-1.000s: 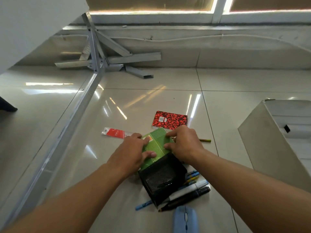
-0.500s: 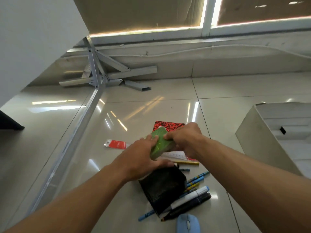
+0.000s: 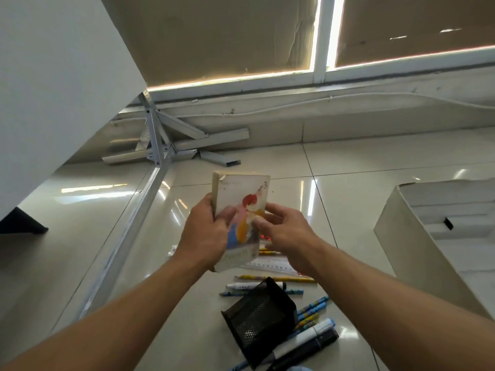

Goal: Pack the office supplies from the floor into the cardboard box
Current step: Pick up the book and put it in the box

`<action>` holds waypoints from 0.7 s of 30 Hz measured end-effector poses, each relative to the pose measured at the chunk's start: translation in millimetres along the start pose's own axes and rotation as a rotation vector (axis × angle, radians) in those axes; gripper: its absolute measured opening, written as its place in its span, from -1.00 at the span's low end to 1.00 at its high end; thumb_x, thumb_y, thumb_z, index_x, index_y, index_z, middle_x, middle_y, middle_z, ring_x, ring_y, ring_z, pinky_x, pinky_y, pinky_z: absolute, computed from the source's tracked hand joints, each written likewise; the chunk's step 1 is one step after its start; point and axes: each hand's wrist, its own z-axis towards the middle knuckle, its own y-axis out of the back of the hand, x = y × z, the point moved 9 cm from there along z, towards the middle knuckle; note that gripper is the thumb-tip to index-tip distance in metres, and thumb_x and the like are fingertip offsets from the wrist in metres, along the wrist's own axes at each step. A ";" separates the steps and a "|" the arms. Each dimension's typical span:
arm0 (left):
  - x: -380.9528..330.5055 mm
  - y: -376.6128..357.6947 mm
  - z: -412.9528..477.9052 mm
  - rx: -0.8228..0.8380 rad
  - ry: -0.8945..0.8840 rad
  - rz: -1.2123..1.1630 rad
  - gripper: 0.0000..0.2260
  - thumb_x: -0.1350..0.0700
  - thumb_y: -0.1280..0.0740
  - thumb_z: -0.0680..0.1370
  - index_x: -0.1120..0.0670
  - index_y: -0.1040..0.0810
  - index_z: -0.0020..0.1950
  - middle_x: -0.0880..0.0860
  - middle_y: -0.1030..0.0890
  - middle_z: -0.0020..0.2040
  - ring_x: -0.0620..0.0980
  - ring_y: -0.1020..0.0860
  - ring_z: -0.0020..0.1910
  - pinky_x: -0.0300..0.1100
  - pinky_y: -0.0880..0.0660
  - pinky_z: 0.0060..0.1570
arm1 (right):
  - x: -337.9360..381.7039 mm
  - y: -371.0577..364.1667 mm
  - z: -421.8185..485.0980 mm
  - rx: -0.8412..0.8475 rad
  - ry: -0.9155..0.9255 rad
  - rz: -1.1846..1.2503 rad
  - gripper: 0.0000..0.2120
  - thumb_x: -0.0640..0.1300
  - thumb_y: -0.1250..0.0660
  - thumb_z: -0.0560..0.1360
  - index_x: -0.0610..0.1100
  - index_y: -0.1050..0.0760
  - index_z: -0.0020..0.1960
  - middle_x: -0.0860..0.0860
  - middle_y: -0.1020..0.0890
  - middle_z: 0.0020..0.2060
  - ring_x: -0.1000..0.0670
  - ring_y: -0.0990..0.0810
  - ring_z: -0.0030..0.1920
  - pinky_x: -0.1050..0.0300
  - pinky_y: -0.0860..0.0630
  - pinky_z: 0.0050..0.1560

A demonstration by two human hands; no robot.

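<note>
Lifted off the holder where it lay green side up a second ago, the book (image 3: 242, 202) is now in the air above the floor (image 3: 348, 196), upright and turned to show a pale cover with a red and orange picture and a 3 in its top corner. At far left a white panel (image 3: 53, 89) slopes down, and a grey metal frame (image 3: 160, 148) stands on the tiles behind it. The left hand (image 3: 206, 234) grasps the book's left edge, fingers wrapped behind and thumb pressed on the cover. The right hand (image 3: 285, 231) pinches the right edge between thumb and curled fingers. Below the book, a clear ruler (image 3: 270, 263) lies flat with pencils (image 3: 278, 278) just beside it. Nearer the camera the black mesh holder (image 3: 261, 318) lies tipped on its side, with more pencils and two markers (image 3: 302, 341) spilling out past its right side, one white with a blue cap, one dark. At far right, well apart from the book, the box (image 3: 407, 250) stands open on the floor, its pale inside partly visible; whether anything lies in it cannot be told.
</note>
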 end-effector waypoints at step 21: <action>-235.4 -144.6 44.0 0.193 -0.341 -0.237 -0.70 0.09 -0.43 0.59 0.03 -0.49 0.29 -0.03 -0.70 0.03 -0.10 -0.72 -0.04 -0.13 -0.69 -0.16 | 200.1 265.8 -67.5 -0.288 0.331 -0.482 -0.88 -0.21 -0.45 0.56 -0.09 -0.56 0.07 -0.07 -0.76 -0.10 -0.07 -0.78 -0.13 -0.08 -0.72 -0.21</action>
